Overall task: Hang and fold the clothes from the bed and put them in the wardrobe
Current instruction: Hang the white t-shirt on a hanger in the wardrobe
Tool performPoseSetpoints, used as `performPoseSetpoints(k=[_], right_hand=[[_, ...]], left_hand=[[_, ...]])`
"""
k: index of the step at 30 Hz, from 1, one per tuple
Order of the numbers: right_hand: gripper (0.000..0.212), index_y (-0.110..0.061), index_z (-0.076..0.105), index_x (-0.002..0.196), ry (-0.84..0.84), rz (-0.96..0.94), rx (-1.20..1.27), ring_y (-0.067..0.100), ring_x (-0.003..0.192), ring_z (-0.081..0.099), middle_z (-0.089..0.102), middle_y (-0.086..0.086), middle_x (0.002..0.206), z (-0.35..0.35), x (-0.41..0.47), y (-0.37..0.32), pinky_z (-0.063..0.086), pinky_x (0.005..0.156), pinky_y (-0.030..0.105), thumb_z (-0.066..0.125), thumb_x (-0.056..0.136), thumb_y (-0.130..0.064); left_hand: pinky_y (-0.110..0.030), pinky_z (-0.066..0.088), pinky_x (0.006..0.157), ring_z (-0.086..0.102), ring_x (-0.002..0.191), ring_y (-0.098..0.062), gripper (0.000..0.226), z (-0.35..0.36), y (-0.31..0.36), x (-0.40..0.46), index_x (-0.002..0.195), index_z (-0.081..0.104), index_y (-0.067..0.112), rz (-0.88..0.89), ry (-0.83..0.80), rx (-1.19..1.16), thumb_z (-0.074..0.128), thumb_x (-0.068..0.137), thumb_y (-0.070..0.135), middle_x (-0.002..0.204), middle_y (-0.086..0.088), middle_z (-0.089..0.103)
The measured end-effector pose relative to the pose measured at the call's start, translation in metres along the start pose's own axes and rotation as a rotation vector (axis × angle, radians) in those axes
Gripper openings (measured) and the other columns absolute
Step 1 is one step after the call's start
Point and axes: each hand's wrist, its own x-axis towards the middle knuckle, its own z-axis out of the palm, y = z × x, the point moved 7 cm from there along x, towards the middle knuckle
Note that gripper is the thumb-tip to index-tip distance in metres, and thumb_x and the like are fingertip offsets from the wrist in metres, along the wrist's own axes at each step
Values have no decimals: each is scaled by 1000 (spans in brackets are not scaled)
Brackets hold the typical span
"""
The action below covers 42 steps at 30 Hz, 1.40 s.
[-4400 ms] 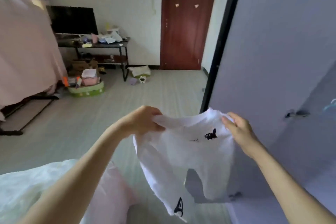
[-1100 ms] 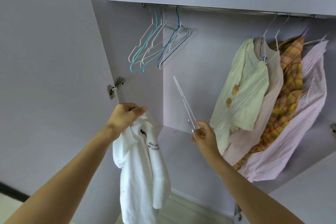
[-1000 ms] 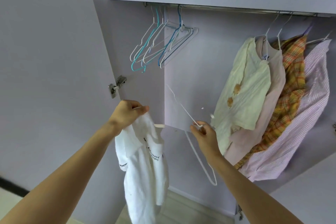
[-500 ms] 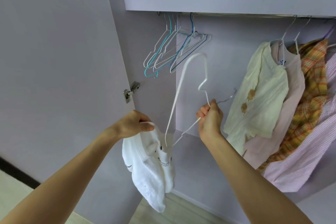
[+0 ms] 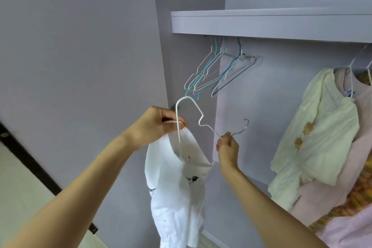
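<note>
A white T-shirt with black print hangs in front of the open wardrobe. My left hand pinches its collar at the top. My right hand grips a white wire hanger by the neck, just below its metal hook. One arm of the hanger runs down inside the shirt's neck opening; the other end loops up above my left hand.
Several empty wire hangers hang on the rail under the wardrobe shelf. To the right hang a cream shirt, a pale pink garment and an orange plaid one. The open wardrobe door stands at the left.
The hanger has tipped over and one arm has slid down into the shirt's neck opening. My left hand lifted the collar higher. The view turned left.
</note>
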Motion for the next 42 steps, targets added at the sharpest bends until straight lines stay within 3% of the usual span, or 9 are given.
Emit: performPoseSetpoints(k=[6,9,12,14,18,25,29,34,42], right_hand=[[37,4,46,70,87,-405,-274,22,67,38,44,11,65,-25,23,-54,25,62,30,29,99,-13],[35,-11,34,62,98,-539,-310,24,64,35,36,3,58,-36,25,-73,27,63,34,29,97,-13],[31,-8,38,68,115,-559,-324,22,64,36,38,-3,60,-44,24,-71,24,61,30,25,94,-19],[31,0,48,78,166,-512,-278,21,72,43,49,5,73,-51,27,-65,27,64,25,27,96,-15],[33,-14,46,70,265,-183,34,17,66,42,47,7,74,-64,48,-42,32,67,26,29,96,-2],[41,-17,33,61,135,142,314,1,32,28,31,-6,44,-22,30,4,24,36,14,29,101,-14],[40,-18,32,61,81,174,153,14,49,28,30,-1,56,-15,15,34,23,49,23,28,100,-14],[31,-2,43,66,132,-279,-259,21,65,36,44,11,62,-40,13,-12,21,57,29,31,92,7],[27,-5,43,70,-108,-771,-712,41,61,50,52,25,68,-4,2,-82,29,60,38,38,96,-8]], left_hand=[[-14,37,65,55,83,-17,39,-22,-65,-14,89,66,24,-285,-23,793,45,77,-7,81,5,54],[-21,36,73,51,93,-24,29,-35,-88,-18,97,61,16,-427,92,856,45,80,0,93,-2,45],[-24,45,63,60,77,-21,17,-36,-96,-19,92,58,11,-539,158,709,47,81,4,85,-7,58],[-23,54,52,62,53,-15,14,-25,-96,-19,87,58,7,-595,169,322,48,84,-3,68,-11,62],[-27,58,53,64,58,-20,17,-1,-65,-11,93,60,2,-558,206,-330,52,85,-11,74,-14,62],[-23,54,51,63,60,-15,19,15,7,18,82,62,7,-317,210,-361,48,89,-3,68,-7,63],[-23,53,48,64,53,-15,16,-3,25,22,80,59,7,-232,330,-384,49,90,0,67,-8,62],[-40,59,66,67,65,-29,11,-55,6,-1,75,53,11,-197,614,200,52,81,2,70,-9,65],[-31,44,67,58,82,-25,10,-28,-26,-5,75,53,27,-245,415,682,52,80,18,71,2,64]])
